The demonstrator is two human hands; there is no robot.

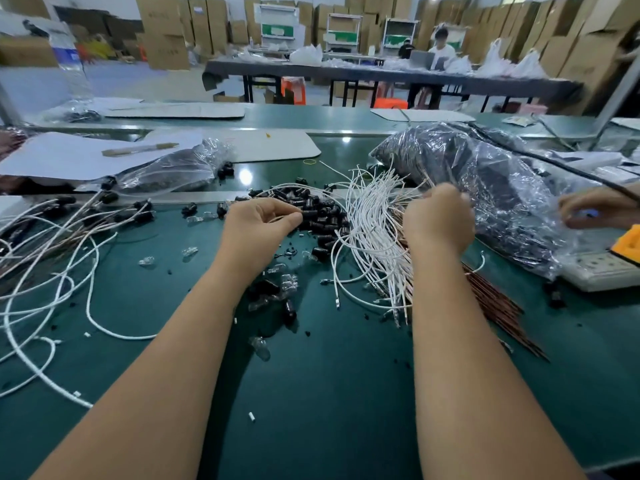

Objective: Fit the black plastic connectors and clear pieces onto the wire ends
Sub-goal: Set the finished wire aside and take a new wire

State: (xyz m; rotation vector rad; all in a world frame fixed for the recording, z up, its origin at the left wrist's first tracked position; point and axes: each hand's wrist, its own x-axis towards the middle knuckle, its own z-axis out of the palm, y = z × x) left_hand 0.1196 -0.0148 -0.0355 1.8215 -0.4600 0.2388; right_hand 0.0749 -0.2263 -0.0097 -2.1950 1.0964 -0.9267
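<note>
Head camera first, and it is the only view I have: I am looking down over both bare forearms at a green tabletop [329,393] strewn with parts. My left hand [258,220] is curled, thumb and fingertips pinched on one black connector [309,213] at the near edge of a heap of black connectors [322,209] between the two hands. My right hand [438,220] is curled into the bundle of white wires [370,237], back of the hand toward me; I cannot see how many strands its fingers have hold of. Copper-coloured wires [498,306] lie under the white ones and run out toward the near right. Clear pieces [189,251] are scattered on the tabletop in front of the left wrist and beneath that forearm. At far left, white wires already carrying black connectors [104,209] trail off the edge of view. A small clear bag of connectors [173,171] sits behind them, and a large crinkled plastic bag [485,188] lies just beyond my right hand. Another person's hand [599,209] rests at the right edge, near a white power strip [602,271].
</note>
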